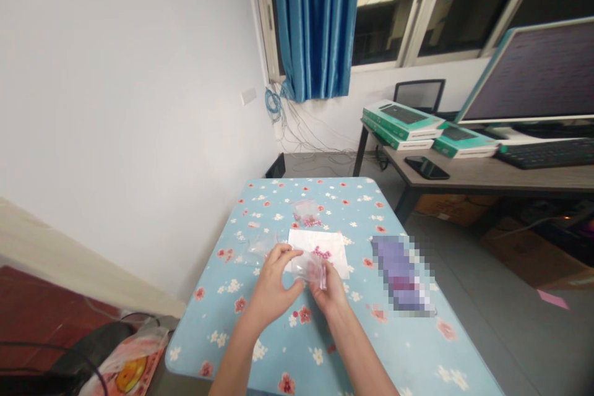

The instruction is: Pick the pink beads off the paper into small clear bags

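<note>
Both my hands are low over a blue floral tablecloth [218, 328]. My left hand [273, 281] and my right hand [329, 289] pinch opposite sides of a small clear plastic bag [309, 271]. Just behind them lies a white paper sheet [320, 249] with a little heap of pink beads [321, 253] on it. Farther back sits another clear bag with pink beads [305, 213]. Left of the sheet lies a crumpled clear plastic bag [260, 246]. To the right of my right hand lies a pixelated, blurred purple object [401, 275], too obscured to identify.
Behind the table's right side stands a desk [487, 176] with a monitor [529, 71], a keyboard [547, 153], green boxes [401, 124] and a phone [426, 167]. Loose cables [288, 120] hang on the wall beneath a blue curtain [315, 18].
</note>
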A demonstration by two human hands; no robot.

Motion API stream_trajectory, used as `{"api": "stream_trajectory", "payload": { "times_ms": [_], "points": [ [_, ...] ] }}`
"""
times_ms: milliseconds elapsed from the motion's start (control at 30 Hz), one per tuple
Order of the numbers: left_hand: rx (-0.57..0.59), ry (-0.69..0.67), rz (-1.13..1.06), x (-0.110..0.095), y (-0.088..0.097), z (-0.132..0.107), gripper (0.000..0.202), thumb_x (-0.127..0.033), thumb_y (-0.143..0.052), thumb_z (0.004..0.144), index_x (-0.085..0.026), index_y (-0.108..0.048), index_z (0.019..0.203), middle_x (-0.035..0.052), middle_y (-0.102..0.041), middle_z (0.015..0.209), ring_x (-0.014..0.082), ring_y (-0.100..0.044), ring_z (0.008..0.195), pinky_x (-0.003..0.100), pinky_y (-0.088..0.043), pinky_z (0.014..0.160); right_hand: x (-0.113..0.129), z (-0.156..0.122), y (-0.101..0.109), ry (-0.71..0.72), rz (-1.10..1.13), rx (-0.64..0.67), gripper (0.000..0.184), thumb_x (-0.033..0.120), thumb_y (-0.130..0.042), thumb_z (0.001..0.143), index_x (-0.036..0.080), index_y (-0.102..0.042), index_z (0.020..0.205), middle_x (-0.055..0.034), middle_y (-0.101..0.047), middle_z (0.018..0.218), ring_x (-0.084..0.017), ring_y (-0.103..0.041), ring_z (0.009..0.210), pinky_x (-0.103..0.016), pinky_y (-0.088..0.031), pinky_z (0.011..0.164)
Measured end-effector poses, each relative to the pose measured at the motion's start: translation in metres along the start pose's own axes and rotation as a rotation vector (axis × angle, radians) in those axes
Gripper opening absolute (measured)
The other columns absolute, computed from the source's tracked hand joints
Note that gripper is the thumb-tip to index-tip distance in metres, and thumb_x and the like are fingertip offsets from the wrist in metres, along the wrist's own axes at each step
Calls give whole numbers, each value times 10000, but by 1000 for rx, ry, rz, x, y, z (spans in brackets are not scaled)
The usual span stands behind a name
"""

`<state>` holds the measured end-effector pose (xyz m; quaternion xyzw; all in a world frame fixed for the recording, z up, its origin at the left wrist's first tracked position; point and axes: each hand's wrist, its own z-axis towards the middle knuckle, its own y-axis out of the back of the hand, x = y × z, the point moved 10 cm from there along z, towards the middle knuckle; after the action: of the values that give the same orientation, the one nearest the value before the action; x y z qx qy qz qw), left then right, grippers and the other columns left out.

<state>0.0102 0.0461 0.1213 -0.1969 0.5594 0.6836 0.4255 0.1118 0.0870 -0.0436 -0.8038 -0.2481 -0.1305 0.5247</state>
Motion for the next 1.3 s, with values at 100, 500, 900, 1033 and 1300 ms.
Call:
{"api": "stream_trajectory", "payload": {
  "times_ms": [100,500,900,1033,1300],
  "points": [
    [-28,23,-160,1,13,2,505,-83,-534,652,-244,-588,1128,56,-494,1137,201,-515,1036,332,-426,896,-3,0,2,-54,-33,-37,172,252,-626,747,182,-509,642,65,-503,445,-63,-464,348,-144,-365,319],
    [-662,497,-577,153,73,-5,400,-347,-708,571,-154,-629,912,3,-596,765,108,-531,636,234,-423,648,85,8,-65,792,-1728,27,440,431,-322,943,197,-504,618,-21,-588,557,-167,-585,592,-248,-315,560],
    [-639,355,178,177,69,1,291,-282,-627,649,-207,-629,930,53,-539,959,233,-548,887,430,-392,921,57,28,-57,859,-2357,16,352,316,-337,965,179,-635,837,-61,-672,812,-165,-644,748,-249,-332,567],
    [-572,282,402,161,66,6,267,-254,-591,714,-222,-605,978,59,-521,984,261,-530,996,441,-365,961,56,26,-60,855,-2355,33,318,315,-367,957,179,-632,845,-71,-662,826,-167,-632,760,-250,-332,561],
    [-572,154,349,121,74,29,214,-264,-552,778,-217,-601,981,64,-534,993,245,-542,961,405,-409,912,59,23,-60,861,-2229,47,188,303,-466,918,199,-593,826,-74,-639,872,-179,-599,795,-258,-337,570]
  ]
}}
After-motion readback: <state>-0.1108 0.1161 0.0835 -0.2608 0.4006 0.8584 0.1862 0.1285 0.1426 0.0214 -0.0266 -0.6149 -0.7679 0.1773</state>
